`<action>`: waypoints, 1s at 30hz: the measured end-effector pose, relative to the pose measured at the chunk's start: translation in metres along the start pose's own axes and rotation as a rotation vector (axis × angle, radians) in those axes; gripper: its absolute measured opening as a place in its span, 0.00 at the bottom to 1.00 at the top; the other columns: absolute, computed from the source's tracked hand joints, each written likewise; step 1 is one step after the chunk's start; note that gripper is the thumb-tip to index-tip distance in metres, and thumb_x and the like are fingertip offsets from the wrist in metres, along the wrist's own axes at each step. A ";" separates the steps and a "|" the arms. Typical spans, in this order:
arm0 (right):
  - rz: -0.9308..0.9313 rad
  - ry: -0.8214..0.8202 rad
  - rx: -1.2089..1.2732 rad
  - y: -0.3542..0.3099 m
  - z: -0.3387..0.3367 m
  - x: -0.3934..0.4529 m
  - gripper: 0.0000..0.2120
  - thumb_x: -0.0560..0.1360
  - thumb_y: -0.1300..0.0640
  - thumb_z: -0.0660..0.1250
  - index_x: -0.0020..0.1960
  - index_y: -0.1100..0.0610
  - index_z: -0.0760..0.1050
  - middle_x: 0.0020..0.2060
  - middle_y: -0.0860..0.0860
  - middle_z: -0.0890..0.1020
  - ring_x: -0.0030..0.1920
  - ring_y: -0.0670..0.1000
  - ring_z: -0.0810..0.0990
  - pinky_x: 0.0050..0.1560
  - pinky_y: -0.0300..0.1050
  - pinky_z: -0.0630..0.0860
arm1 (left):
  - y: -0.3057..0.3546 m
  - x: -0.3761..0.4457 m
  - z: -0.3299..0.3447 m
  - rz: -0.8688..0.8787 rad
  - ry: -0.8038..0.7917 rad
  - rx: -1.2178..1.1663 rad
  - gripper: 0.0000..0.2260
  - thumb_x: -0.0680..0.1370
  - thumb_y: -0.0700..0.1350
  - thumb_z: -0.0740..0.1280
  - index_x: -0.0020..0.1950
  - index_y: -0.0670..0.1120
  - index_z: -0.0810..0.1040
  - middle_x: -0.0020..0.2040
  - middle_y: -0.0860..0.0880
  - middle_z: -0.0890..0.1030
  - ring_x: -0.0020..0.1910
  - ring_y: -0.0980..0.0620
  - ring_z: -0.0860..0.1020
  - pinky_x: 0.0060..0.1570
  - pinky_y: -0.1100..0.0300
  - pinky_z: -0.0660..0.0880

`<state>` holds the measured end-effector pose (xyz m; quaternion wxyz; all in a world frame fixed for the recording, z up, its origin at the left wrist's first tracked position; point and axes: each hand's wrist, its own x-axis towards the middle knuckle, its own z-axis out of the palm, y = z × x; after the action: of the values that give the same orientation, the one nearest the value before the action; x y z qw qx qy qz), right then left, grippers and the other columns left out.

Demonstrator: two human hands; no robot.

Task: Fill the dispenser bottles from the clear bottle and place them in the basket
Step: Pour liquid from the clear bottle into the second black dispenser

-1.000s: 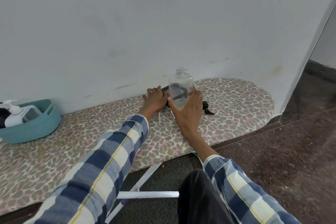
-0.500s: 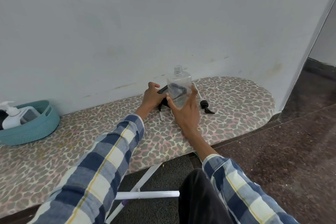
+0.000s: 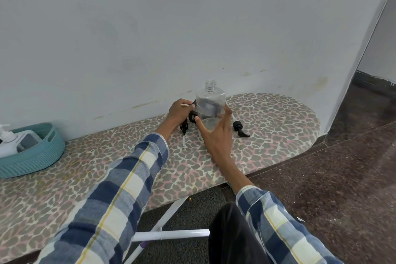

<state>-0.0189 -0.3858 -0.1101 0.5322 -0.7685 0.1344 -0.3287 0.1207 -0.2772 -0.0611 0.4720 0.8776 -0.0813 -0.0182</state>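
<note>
A clear bottle [image 3: 210,103] with an uncapped threaded neck stands upright on the ironing board [image 3: 267,135] by the wall. My right hand [image 3: 216,137] wraps its lower part, with the thumb on the left side and the fingers on the right. My left hand [image 3: 179,111] is just left of the bottle, closed on a black pump head [image 3: 191,117] whose white tube hangs down to the board. A second black pump head [image 3: 241,129] lies on the board to the bottle's right. The teal basket [image 3: 46,152] sits at far left with a white dispenser bottle [image 3: 8,140] inside.
The wall rises right behind the bottle. The leopard-print board ends in a rounded tip at right, above dark floor. White board legs [image 3: 169,236] and my dark trouser knee show below the front edge.
My right hand has gone from hovering flat in front of the bottle to gripping it. My left hand has curled shut around the black pump head and raised it slightly.
</note>
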 end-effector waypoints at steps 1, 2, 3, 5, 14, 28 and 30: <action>-0.001 0.001 0.006 0.000 0.000 0.000 0.42 0.75 0.32 0.74 0.77 0.45 0.54 0.76 0.53 0.70 0.69 0.55 0.77 0.59 0.52 0.79 | 0.001 0.003 0.001 -0.005 0.001 -0.013 0.11 0.81 0.47 0.72 0.62 0.46 0.82 0.60 0.46 0.84 0.60 0.46 0.82 0.64 0.48 0.79; -0.001 0.002 0.011 0.001 0.000 0.001 0.41 0.75 0.33 0.74 0.77 0.45 0.55 0.76 0.53 0.70 0.69 0.55 0.78 0.58 0.52 0.79 | 0.002 0.004 0.001 -0.009 -0.003 -0.029 0.11 0.81 0.48 0.72 0.62 0.47 0.80 0.59 0.46 0.84 0.58 0.47 0.83 0.61 0.49 0.80; -0.002 0.001 0.015 0.001 0.000 0.001 0.41 0.75 0.33 0.74 0.77 0.45 0.55 0.76 0.54 0.71 0.68 0.56 0.78 0.57 0.51 0.78 | 0.003 0.004 0.003 -0.004 -0.011 -0.049 0.12 0.81 0.49 0.74 0.61 0.48 0.78 0.57 0.46 0.84 0.54 0.47 0.83 0.56 0.50 0.81; 0.003 -0.011 0.026 0.002 0.000 0.002 0.41 0.75 0.34 0.74 0.76 0.45 0.54 0.77 0.55 0.71 0.69 0.57 0.78 0.59 0.50 0.78 | 0.003 0.001 0.005 0.010 -0.009 -0.062 0.16 0.79 0.49 0.76 0.62 0.47 0.75 0.52 0.47 0.84 0.48 0.50 0.82 0.46 0.55 0.78; -0.009 -0.091 -0.024 0.006 0.003 0.004 0.43 0.74 0.31 0.74 0.76 0.44 0.51 0.73 0.58 0.75 0.64 0.55 0.78 0.58 0.49 0.75 | -0.003 -0.004 -0.020 -0.031 0.186 -0.286 0.19 0.79 0.33 0.71 0.70 0.40 0.83 0.60 0.45 0.84 0.54 0.49 0.80 0.47 0.65 0.76; -0.113 -0.104 -0.138 0.009 0.006 0.001 0.45 0.70 0.34 0.79 0.75 0.49 0.57 0.65 0.55 0.79 0.62 0.56 0.80 0.62 0.60 0.80 | -0.117 -0.090 -0.139 -0.220 0.456 -0.641 0.12 0.90 0.42 0.56 0.67 0.39 0.77 0.56 0.44 0.81 0.57 0.43 0.79 0.62 0.45 0.79; -0.161 -0.120 -0.161 0.007 0.006 -0.001 0.45 0.71 0.36 0.79 0.75 0.50 0.56 0.63 0.55 0.79 0.61 0.56 0.80 0.63 0.62 0.80 | -0.137 -0.103 -0.152 -0.215 0.476 -0.562 0.15 0.90 0.43 0.57 0.72 0.39 0.76 0.62 0.42 0.81 0.59 0.43 0.80 0.64 0.43 0.79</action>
<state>-0.0147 -0.3843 -0.1181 0.4477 -0.8354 0.0663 -0.3120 0.0530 -0.0611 -0.0949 0.6954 0.6970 0.1314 0.1151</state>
